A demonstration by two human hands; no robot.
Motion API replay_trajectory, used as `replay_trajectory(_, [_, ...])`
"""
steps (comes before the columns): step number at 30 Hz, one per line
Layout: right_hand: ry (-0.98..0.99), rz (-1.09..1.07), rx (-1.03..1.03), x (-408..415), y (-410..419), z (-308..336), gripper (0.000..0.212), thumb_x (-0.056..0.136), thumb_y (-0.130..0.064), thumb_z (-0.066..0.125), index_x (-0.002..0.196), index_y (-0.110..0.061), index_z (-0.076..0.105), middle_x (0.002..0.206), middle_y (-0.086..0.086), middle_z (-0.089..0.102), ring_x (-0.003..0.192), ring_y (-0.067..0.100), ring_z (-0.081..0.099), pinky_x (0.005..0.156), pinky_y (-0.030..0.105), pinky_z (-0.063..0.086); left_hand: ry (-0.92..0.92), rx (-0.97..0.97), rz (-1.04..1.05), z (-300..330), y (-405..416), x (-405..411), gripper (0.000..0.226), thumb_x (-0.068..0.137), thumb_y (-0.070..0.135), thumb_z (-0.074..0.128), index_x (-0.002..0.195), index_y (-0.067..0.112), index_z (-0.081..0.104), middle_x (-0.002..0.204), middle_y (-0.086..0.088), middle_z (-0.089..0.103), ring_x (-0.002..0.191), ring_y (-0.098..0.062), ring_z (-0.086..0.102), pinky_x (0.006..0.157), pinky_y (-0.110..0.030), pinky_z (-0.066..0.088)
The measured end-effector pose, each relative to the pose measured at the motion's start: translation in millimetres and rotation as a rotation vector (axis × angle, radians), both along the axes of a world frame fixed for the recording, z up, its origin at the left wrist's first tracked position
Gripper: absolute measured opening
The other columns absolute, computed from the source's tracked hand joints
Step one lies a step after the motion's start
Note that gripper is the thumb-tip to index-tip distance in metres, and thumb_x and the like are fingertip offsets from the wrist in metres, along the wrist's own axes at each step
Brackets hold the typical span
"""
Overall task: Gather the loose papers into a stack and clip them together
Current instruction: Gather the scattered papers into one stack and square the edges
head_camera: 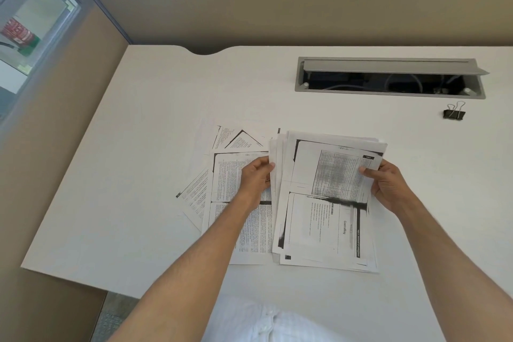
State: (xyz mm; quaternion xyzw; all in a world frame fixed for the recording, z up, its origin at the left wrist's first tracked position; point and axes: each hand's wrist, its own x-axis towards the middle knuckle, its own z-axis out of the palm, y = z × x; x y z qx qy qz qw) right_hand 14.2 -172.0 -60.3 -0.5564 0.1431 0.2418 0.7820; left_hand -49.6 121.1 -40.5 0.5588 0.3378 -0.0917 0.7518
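Observation:
A thick stack of photocopied papers (324,219) lies on the white desk, its far end raised a little. My left hand (256,176) grips the stack's left edge and my right hand (387,183) grips its upper right edge. Several loose printed sheets (224,175) lie fanned out to the left of the stack, partly under my left hand and forearm. A black binder clip (454,114) with silver handles sits alone at the back right, well apart from both hands.
A grey cable tray (388,93) with its lid raised is sunk into the white desk (138,147) at the back right. The desk's left edge drops off beside a tan partition (55,147). A wall stands behind the desk.

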Motion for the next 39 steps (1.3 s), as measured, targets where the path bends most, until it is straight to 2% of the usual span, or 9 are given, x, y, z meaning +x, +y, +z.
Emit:
replay_trajectory(4, [-0.033,-0.001,0.021,3,4,8,0.046,0.074,0.002,0.066,0.119,-0.002,0.063,0.115,0.012,0.071,0.115,0.032,0.063,0.092,0.04,0.054,0.016,-0.045,-0.076,5,-3,2,0.026,0.084,0.006,0.068,0.107,0.018,0.065,0.094,-0.005,0.072,0.09,-0.023,0.066,0.09,-0.044,0.052])
replay_trajectory(7, [-0.078,0.01,0.033,7,11,26,0.054,0.063,-0.006,0.076,0.116,-0.005,0.065,0.111,0.01,0.073,0.11,0.029,0.066,0.086,0.037,0.057,-0.015,-0.078,-0.117,18,-5,10,0.037,0.081,0.002,0.071,0.114,0.015,0.062,0.099,-0.007,0.072,0.093,-0.024,0.067,0.091,-0.045,0.052])
replay_trajectory(10, [-0.171,0.004,0.031,14,17,50,0.053,0.059,-0.013,0.078,0.11,-0.005,0.067,0.105,0.008,0.075,0.106,0.029,0.068,0.083,0.036,0.057,-0.083,-0.056,-0.183,40,-7,22,0.026,0.08,-0.001,0.071,0.104,0.01,0.067,0.1,-0.008,0.072,0.096,-0.026,0.067,0.091,-0.044,0.054])
replay_trajectory(14, [-0.339,-0.034,0.058,22,20,84,0.025,0.08,0.006,0.063,0.102,-0.006,0.069,0.102,0.005,0.076,0.103,0.028,0.069,0.083,0.037,0.056,-0.242,0.033,-0.212,82,-7,38,0.018,0.08,-0.002,0.07,0.097,0.004,0.071,0.091,-0.003,0.075,0.089,-0.022,0.071,0.084,-0.036,0.058])
replay_trajectory(18, [-0.51,-0.079,0.162,23,20,112,0.038,0.083,0.016,0.051,0.096,-0.011,0.074,0.103,0.003,0.076,0.105,0.027,0.067,0.092,0.041,0.052,-0.422,0.079,-0.183,114,-7,41,0.014,0.078,-0.001,0.072,0.087,0.009,0.076,0.088,-0.004,0.076,0.09,-0.023,0.07,0.089,-0.041,0.056])
replay_trajectory(21, [-0.587,-0.069,0.188,17,24,122,0.043,0.08,0.017,0.051,0.1,-0.014,0.074,0.104,0.0,0.075,0.105,0.022,0.065,0.092,0.037,0.05,-0.481,0.141,-0.167,119,-9,39,0.022,0.077,-0.004,0.073,0.078,0.018,0.077,0.082,0.004,0.076,0.085,-0.015,0.07,0.084,-0.035,0.058])
replay_trajectory(27, [-0.547,-0.024,-0.051,7,39,107,0.044,0.067,0.005,0.066,0.095,-0.027,0.075,0.091,-0.007,0.075,0.092,0.018,0.064,0.086,0.04,0.048,-0.405,0.238,-0.177,94,-23,34,0.03,0.075,-0.005,0.076,0.083,0.024,0.073,0.083,0.008,0.074,0.083,-0.007,0.068,0.084,-0.035,0.057])
replay_trajectory(34, [-0.556,-0.04,-0.093,5,44,112,0.042,0.07,0.001,0.068,0.093,-0.034,0.075,0.091,-0.01,0.075,0.091,0.015,0.066,0.082,0.035,0.054,-0.433,0.236,-0.106,88,-24,38,0.029,0.076,-0.003,0.075,0.086,0.025,0.073,0.081,0.014,0.075,0.084,-0.005,0.069,0.083,-0.031,0.057])
replay_trajectory(39, [-0.468,-0.018,-0.183,1,47,94,0.041,0.077,0.011,0.068,0.084,-0.028,0.078,0.087,-0.012,0.076,0.086,0.009,0.069,0.078,0.027,0.055,-0.344,0.239,-0.128,71,-22,35,0.023,0.077,-0.004,0.074,0.097,0.007,0.071,0.081,0.009,0.073,0.079,-0.001,0.068,0.082,-0.027,0.055])
